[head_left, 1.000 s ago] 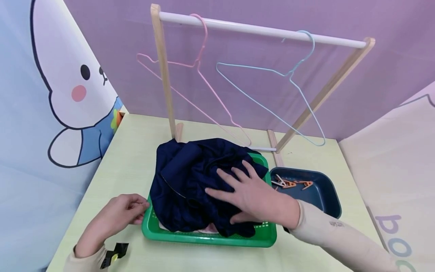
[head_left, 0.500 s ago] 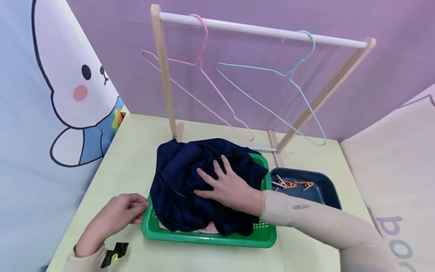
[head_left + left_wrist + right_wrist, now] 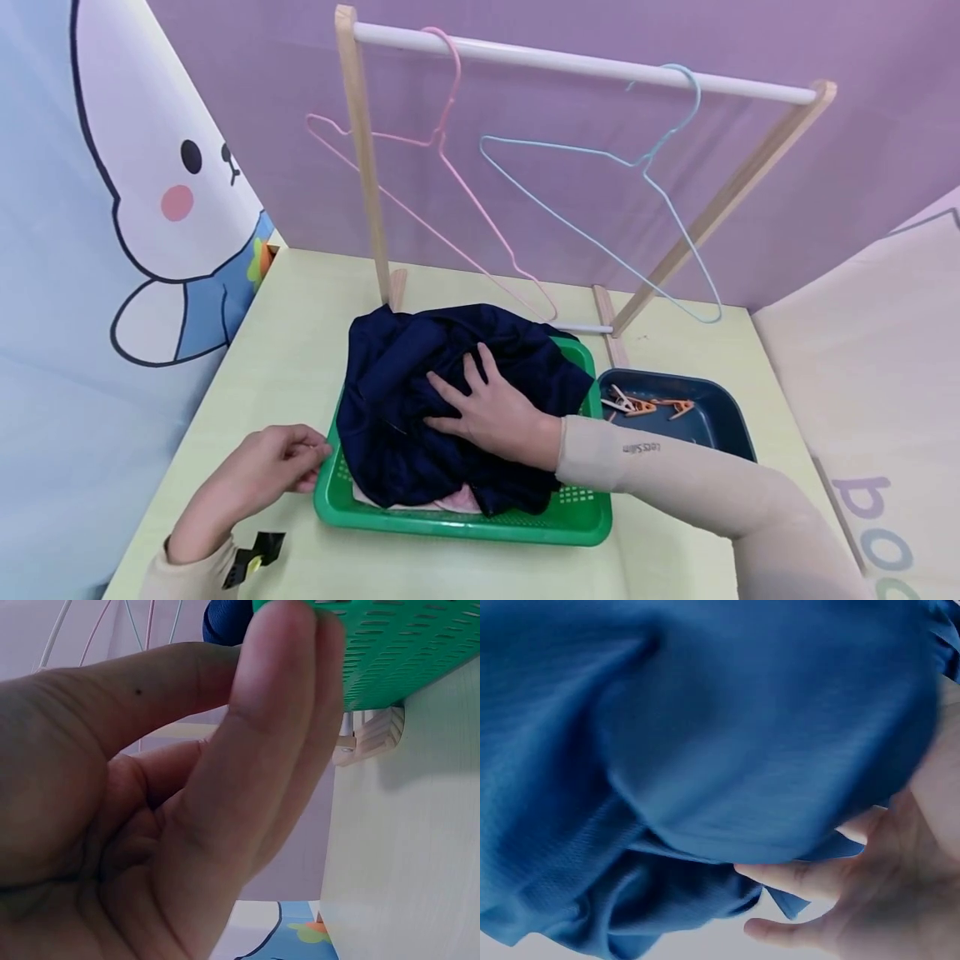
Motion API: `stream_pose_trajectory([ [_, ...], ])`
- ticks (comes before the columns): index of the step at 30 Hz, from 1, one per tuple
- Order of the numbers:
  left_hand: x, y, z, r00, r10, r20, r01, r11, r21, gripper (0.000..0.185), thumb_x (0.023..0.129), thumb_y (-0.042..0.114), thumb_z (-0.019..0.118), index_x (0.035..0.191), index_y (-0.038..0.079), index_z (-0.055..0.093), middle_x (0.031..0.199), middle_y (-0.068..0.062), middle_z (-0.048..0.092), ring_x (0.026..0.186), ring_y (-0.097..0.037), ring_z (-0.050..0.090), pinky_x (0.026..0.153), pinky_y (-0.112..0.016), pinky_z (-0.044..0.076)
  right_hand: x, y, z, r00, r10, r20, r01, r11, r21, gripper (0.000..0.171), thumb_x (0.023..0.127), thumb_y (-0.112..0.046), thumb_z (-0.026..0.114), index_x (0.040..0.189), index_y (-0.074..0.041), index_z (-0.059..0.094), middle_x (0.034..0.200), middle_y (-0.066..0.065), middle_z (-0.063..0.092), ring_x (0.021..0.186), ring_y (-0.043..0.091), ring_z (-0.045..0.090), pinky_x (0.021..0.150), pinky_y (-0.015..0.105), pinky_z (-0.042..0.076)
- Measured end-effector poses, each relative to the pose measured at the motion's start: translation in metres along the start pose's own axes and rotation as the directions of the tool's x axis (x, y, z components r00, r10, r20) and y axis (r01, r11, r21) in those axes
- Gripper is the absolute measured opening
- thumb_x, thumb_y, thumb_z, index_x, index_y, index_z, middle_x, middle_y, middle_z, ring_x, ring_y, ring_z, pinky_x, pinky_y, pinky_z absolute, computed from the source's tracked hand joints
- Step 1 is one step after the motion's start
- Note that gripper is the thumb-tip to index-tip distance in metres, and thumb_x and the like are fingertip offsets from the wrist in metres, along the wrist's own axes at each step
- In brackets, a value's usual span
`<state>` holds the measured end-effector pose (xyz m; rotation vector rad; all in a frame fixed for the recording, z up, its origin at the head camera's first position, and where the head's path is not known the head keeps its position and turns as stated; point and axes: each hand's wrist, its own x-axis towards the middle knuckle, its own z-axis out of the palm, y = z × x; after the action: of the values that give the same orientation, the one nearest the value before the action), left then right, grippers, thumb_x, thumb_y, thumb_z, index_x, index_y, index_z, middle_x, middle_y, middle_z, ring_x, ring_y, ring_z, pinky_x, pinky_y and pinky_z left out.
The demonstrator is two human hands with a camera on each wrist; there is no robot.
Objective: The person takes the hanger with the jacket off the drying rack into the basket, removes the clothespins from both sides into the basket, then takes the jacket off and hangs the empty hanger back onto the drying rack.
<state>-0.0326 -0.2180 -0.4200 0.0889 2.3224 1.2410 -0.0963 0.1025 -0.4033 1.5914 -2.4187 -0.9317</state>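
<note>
The right hand (image 3: pixel 498 408) lies on the navy cloth (image 3: pixel 420 392), fingers starting to curl into its folds (grip not clearly clamped). The cloth is heaped in the green basket (image 3: pixel 465 527) mid-tabletop. The left hand (image 3: pixel 258 471) pinches the basket's left rim.

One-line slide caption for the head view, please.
Right hand rests on navy garment in green basket; left hand at its corner.
</note>
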Motion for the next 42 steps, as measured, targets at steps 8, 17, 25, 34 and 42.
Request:
stream_pose_trajectory([
  [8, 0.001, -0.002, 0.001, 1.0, -0.004, 0.013, 0.004, 1.0, -0.018, 0.015, 0.101, 0.01, 0.057, 0.102, 0.0, 0.069, 0.078, -0.001, 0.067, 0.071, -0.018, 0.066, 0.063, -0.029, 0.056, -0.008, 0.038, -0.038, 0.992, 0.032, -0.119, 0.018, 0.921, 0.39, 0.076, 0.087, -0.053, 0.074, 0.153, -0.033, 0.042, 0.158, 0.016, 0.032, 0.134, 0.04, 0.042, 0.106, 0.064, 0.032],
  [17, 0.0, -0.003, -0.001, 1.0, -0.017, 0.023, 0.018, 1.0, -0.02, 0.016, 0.101, 0.01, 0.057, 0.103, -0.001, 0.069, 0.079, -0.001, 0.068, 0.071, -0.018, 0.067, 0.063, -0.029, 0.056, 0.087, 0.08, -0.055, 0.989, 0.065, 0.132, -0.117, 0.891, 0.438, 0.091, 0.089, -0.035, 0.078, 0.159, -0.042, 0.02, 0.164, 0.01, 0.018, 0.145, 0.037, 0.024, 0.113, 0.063, 0.022],
  [25, 0.0, -0.003, -0.001, 0.999, 0.014, 0.049, -0.012, 0.999, -0.043, 0.016, 0.102, 0.012, 0.058, 0.103, -0.001, 0.068, 0.078, -0.002, 0.067, 0.072, -0.019, 0.066, 0.063, -0.029, 0.056, 0.139, 0.083, -0.056, 0.938, -0.062, 0.342, -0.071, 0.929, 0.364, 0.09, 0.076, -0.047, 0.086, 0.151, -0.049, 0.035, 0.159, 0.002, 0.026, 0.142, 0.031, 0.024, 0.111, 0.063, 0.018],
  [34, 0.003, -0.003, -0.001, 0.997, 0.022, 0.068, -0.016, 0.997, -0.081, 0.016, 0.102, 0.011, 0.058, 0.103, -0.003, 0.067, 0.079, -0.004, 0.067, 0.072, -0.021, 0.066, 0.063, -0.03, 0.057, 0.077, 0.073, -0.05, 0.976, -0.028, 0.214, -0.032, 0.962, 0.271, 0.057, 0.087, -0.05, 0.074, 0.14, -0.039, 0.056, 0.162, 0.002, 0.028, 0.144, 0.032, 0.026, 0.112, 0.066, 0.017],
  [42, 0.003, -0.002, -0.004, 0.998, -0.042, 0.051, 0.044, 0.998, -0.047, 0.016, 0.102, 0.011, 0.057, 0.104, -0.002, 0.068, 0.079, -0.004, 0.066, 0.072, -0.02, 0.065, 0.064, -0.03, 0.057, 0.001, 0.044, -0.046, 0.927, 0.024, 0.373, -0.114, 0.968, 0.222, 0.095, 0.079, -0.07, 0.071, 0.158, -0.04, 0.026, 0.165, 0.008, 0.016, 0.148, 0.039, 0.018, 0.115, 0.064, 0.015],
])
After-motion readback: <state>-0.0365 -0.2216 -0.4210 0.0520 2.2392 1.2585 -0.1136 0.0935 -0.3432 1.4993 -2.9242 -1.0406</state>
